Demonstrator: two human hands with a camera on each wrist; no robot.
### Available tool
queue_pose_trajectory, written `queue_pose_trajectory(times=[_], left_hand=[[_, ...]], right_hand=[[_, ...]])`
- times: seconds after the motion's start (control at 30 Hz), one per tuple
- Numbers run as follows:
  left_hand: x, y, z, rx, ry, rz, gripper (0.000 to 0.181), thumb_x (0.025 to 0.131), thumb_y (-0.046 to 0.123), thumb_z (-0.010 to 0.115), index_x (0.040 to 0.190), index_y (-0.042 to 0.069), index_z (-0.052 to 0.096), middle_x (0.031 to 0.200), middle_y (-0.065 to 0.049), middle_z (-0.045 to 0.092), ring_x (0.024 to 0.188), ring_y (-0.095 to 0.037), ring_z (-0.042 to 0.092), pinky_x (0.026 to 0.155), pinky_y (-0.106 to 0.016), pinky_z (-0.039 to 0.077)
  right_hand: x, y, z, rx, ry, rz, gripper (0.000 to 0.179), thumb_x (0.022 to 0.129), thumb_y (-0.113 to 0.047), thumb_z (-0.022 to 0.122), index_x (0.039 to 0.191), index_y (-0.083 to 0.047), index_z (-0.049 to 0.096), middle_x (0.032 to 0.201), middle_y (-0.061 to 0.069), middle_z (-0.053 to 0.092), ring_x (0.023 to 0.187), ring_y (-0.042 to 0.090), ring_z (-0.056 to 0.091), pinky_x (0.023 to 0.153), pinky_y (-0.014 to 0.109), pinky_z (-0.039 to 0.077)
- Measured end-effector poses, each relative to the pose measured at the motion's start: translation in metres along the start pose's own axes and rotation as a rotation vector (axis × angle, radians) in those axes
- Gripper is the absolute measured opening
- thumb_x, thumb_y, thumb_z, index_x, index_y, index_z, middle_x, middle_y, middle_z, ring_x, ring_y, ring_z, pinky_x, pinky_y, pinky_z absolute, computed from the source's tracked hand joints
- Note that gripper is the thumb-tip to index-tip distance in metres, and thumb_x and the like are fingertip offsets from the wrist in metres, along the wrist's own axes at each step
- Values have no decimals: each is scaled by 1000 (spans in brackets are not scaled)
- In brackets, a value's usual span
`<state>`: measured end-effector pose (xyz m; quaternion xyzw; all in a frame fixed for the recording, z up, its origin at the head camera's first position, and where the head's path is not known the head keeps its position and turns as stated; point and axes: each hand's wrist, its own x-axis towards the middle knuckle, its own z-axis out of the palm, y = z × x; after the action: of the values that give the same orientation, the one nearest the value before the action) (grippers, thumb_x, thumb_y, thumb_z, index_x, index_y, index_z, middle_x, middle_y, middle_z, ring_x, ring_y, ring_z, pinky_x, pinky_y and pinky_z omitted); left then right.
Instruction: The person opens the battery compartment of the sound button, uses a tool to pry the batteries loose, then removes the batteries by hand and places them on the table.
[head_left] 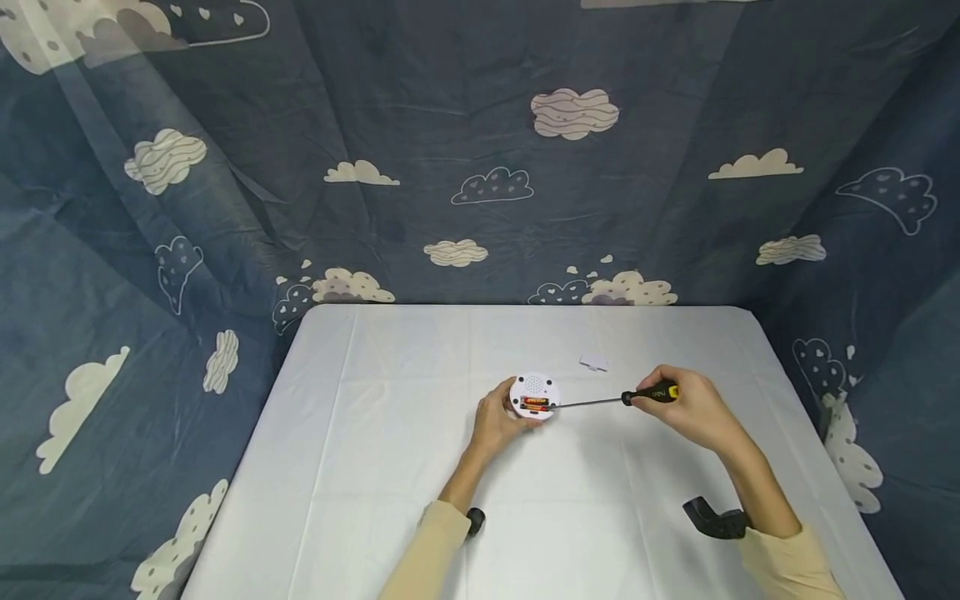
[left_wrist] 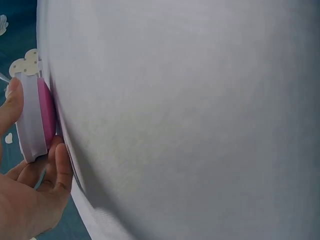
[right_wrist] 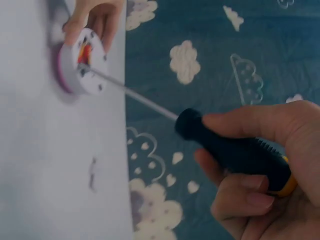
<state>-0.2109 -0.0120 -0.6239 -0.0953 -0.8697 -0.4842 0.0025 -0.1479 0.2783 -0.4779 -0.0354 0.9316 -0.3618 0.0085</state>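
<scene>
A dark-blue cloth backdrop printed with pale clouds [head_left: 420,83] rises behind and to both sides of a white-covered surface [head_left: 420,350]. Near its middle, the left hand [head_left: 495,421] has its grip clamped on the rim of a round white plastic device with a pink underside [head_left: 536,384]. To the right, the right hand [head_left: 696,408] has its grip wrapped round the handle of a black-and-yellow screwdriver [right_wrist: 225,147], whose thin metal shaft points left to the device. By my judgement, uncovering the device is done: a flat white piece, perhaps its cover [head_left: 593,362], lies apart, far and right of it. Closing it is not done. Inside the device sit what look like two red-and-orange batteries [head_left: 535,403]; the screwdriver's tip is at their right end, touching or not I cannot tell.
</scene>
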Motion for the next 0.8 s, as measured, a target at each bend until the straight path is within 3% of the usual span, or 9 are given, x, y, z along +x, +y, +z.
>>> queue_pose_trajectory(times=[0.13, 0.27, 0.47, 0.53, 0.8], left_hand=[[-1, 1, 1, 38, 1, 13, 93, 64, 19, 100, 144, -2, 57, 97, -10, 74, 82, -16, 62, 82, -27, 51], [-1, 2, 0, 59, -14, 6, 95, 66, 21, 99, 146, -4, 54, 94, -10, 71, 83, -18, 60, 78, -24, 48], [0, 0, -1, 73, -1, 54, 95, 65, 23, 99, 144, -7, 55, 93, -14, 74, 80, -15, 61, 79, -28, 53], [-1, -1, -2, 58, -8, 42, 95, 65, 22, 99, 144, -7, 54, 93, -14, 74, 79, -14, 60, 78, -28, 53], [0, -2, -4, 21, -51, 6, 94, 67, 19, 98, 146, -7, 53, 94, -13, 74, 77, -13, 61, 69, -18, 48]], right_hand=[[3, -11, -1, -21, -32, -19, 18, 88, -11, 79, 98, -1, 68, 98, 18, 71, 79, 21, 61, 61, 25, 51], [5, -5, -1, 1, -53, -4, 18, 89, -11, 78, 99, 0, 68, 100, 18, 71, 80, 23, 61, 62, 25, 52], [8, 29, -3, 118, -88, 49, 26, 92, -21, 79, 106, -1, 69, 108, 18, 69, 83, 18, 58, 65, 25, 51], [7, 43, -2, 184, -106, 82, 30, 93, -23, 79, 110, 0, 69, 108, 16, 68, 79, 15, 56, 63, 26, 50], [-1, 92, 18, 425, -106, 224, 38, 95, -24, 77, 115, 6, 68, 85, -5, 72, 59, 8, 44, 52, 29, 39]])
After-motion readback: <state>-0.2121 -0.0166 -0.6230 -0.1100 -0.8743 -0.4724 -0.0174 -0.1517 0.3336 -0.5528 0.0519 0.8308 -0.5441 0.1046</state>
